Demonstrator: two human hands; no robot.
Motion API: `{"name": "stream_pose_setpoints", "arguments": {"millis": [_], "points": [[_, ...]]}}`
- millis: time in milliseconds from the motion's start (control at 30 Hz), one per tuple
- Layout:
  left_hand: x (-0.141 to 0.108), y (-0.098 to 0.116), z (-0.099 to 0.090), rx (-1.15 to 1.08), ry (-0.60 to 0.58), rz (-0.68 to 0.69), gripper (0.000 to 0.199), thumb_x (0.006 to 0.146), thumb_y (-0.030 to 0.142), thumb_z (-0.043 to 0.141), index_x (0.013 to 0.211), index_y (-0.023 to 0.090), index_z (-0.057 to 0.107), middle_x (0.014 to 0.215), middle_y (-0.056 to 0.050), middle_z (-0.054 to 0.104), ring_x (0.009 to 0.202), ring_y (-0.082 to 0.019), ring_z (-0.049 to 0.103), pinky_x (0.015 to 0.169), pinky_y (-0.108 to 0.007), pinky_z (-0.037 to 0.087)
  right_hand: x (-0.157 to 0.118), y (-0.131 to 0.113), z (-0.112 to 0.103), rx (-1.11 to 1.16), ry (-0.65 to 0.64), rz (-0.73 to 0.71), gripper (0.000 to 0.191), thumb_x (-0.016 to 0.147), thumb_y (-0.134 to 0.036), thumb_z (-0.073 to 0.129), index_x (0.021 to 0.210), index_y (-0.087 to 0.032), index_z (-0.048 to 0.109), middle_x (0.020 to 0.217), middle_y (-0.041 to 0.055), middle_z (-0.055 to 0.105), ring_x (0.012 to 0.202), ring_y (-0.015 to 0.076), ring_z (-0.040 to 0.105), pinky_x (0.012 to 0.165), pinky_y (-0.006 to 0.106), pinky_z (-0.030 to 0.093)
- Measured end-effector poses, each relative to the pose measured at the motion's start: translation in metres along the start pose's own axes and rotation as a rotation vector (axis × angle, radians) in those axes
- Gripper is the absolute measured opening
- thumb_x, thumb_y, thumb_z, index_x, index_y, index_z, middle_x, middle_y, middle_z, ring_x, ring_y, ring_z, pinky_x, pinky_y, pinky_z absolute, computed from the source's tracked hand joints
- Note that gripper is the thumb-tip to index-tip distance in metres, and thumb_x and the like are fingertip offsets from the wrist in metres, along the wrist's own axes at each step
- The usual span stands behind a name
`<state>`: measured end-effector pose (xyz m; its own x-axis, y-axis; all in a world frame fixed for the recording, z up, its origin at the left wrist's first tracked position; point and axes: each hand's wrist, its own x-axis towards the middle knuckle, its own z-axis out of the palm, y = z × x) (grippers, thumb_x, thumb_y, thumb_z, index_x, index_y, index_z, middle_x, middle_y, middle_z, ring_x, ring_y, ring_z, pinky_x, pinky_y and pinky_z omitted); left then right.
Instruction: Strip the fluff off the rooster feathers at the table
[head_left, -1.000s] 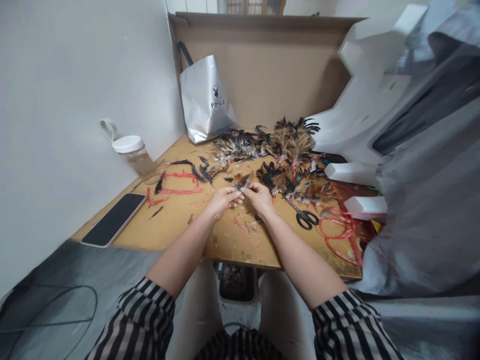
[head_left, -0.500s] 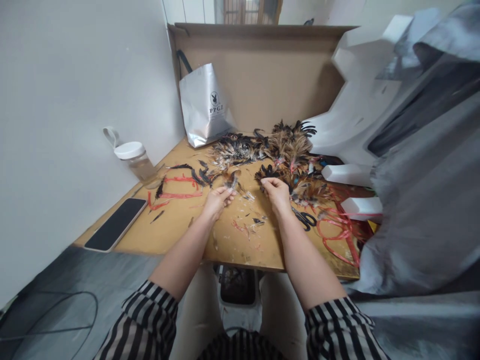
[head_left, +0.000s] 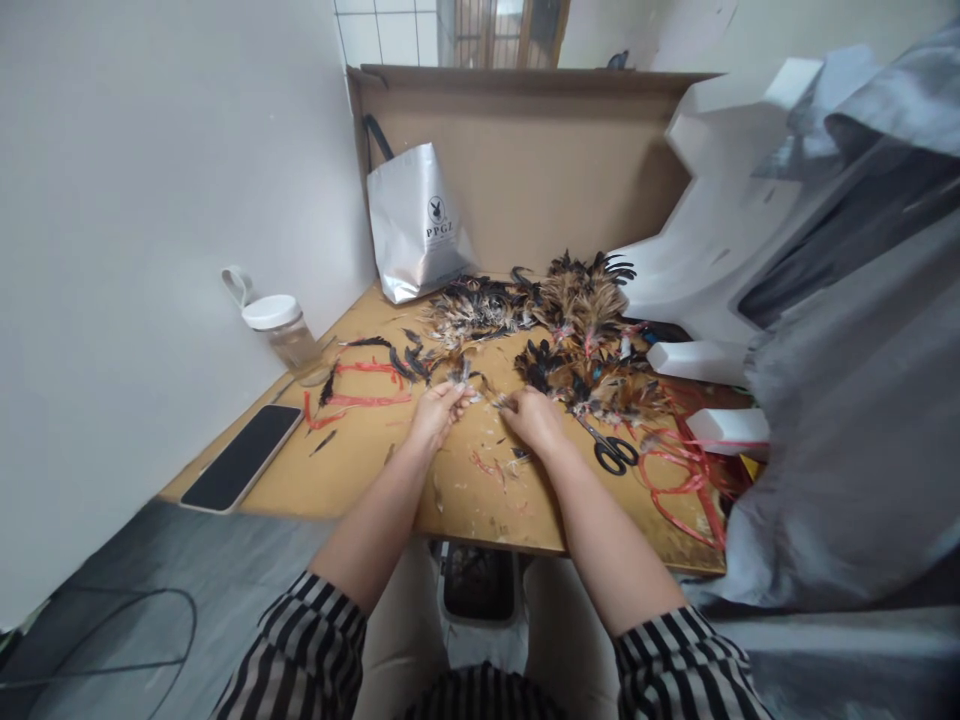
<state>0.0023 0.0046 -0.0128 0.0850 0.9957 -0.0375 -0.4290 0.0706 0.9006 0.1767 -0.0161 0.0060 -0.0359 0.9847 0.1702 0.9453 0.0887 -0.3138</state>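
Observation:
My left hand [head_left: 435, 414] pinches a small bunch of dark feathers [head_left: 459, 371] just above the wooden table [head_left: 360, 450]. Close beside it, my right hand [head_left: 534, 420] rests low over the table with fingertips closed on a loose feather [head_left: 498, 401] near the bunch. A big heap of brown and black feathers [head_left: 577, 330] lies right behind both hands. Black scissors [head_left: 611, 450] lie on the table to the right of my right hand.
A phone [head_left: 241, 457] lies at the table's left front edge, a lidded jar [head_left: 285, 332] by the wall. Red string [head_left: 675, 470] is tangled at the right, more red strips [head_left: 352, 385] at the left. A silver bag [head_left: 416, 225] leans on cardboard behind; white foam blocks [head_left: 705, 355] at right.
My right hand pulled away to the right from the bunch, then came back toward my left hand and dropped to the table. My left hand kept the feather bunch throughout.

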Motion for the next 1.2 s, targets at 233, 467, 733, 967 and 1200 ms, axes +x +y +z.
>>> {"name": "stream_pose_setpoints", "arguments": {"millis": [233,467,733,967,1200], "points": [[0.0,0.0,0.0,-0.045,-0.015,-0.02,0.024,0.061,0.029,0.067,0.073,0.01,0.061,0.07,-0.004,0.063,0.049,-0.002,0.048,0.044,-0.012,0.034,0.011,0.0,0.012,-0.085,-0.019,0.111,0.025,0.075,-0.021,0.042,0.081,-0.015,0.065,0.087,0.0148,0.063,0.081,0.0222,0.058,0.068,0.03,0.037],[-0.002,-0.001,0.001,-0.069,0.002,-0.046,0.022,0.06,0.025,0.069,0.072,0.008,0.061,0.07,-0.005,0.063,0.05,-0.002,0.051,0.044,-0.011,0.037,0.015,0.007,0.009,0.652,0.169,0.146,0.021,0.066,-0.033,0.055,0.067,-0.015,0.064,0.066,0.0064,0.063,0.062,0.0163,0.055,0.058,0.026,0.037],[-0.001,0.006,0.042,-0.166,-0.023,-0.187,0.011,0.067,0.013,0.063,0.078,0.008,0.061,0.078,-0.009,0.065,0.062,-0.008,0.06,0.053,-0.014,0.045,0.017,-0.007,0.006,1.661,0.03,0.279,0.03,0.052,-0.036,0.069,0.071,-0.015,0.061,0.054,-0.0028,0.054,0.041,0.0043,0.036,0.039,0.018,0.022],[0.001,-0.002,0.053,-0.172,-0.014,-0.25,0.01,0.068,0.012,0.062,0.077,0.008,0.062,0.07,-0.007,0.064,0.062,-0.009,0.061,0.054,-0.014,0.047,0.016,-0.01,0.013,1.656,0.068,0.292,0.032,0.052,-0.04,0.069,0.072,-0.015,0.061,0.065,0.0027,0.062,0.055,0.0119,0.053,0.053,0.024,0.041],[0.003,-0.011,0.049,-0.158,-0.028,-0.206,0.009,0.067,0.012,0.063,0.075,0.009,0.062,0.066,-0.005,0.062,0.06,-0.007,0.059,0.054,-0.012,0.045,0.019,-0.014,0.021,1.59,0.131,0.216,0.027,0.055,-0.037,0.067,0.071,-0.016,0.063,0.067,0.0014,0.063,0.061,0.0118,0.055,0.066,0.026,0.043]]}}
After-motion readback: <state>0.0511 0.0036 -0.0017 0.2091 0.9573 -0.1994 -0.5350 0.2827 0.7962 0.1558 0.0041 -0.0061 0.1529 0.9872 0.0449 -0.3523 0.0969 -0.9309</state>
